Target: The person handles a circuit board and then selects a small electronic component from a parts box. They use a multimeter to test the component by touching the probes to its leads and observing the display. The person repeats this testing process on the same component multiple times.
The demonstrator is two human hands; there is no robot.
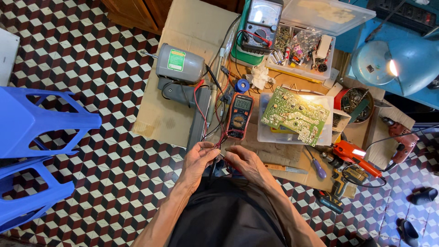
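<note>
Both hands meet at the near edge of the cardboard work surface (pixel 183 114). The left hand (pixel 197 160) and the right hand (pixel 242 163) are closed narrowly, pinching a small part (pixel 220 154) with the red and black test leads (pixel 223 137) between the fingertips; what the part is, I cannot tell. To do this well, I think the probe tips must stay firmly on the contacts, with the display of the digital multimeter (pixel 239 115) in sight. I count two meters, this one and an analog multimeter (pixel 260 25) at the far edge, one electric motor (pixel 179 64), one green circuit board (pixel 295 114), one screwdriver (pixel 315 163), two plastic stools (pixel 32 151)
</note>
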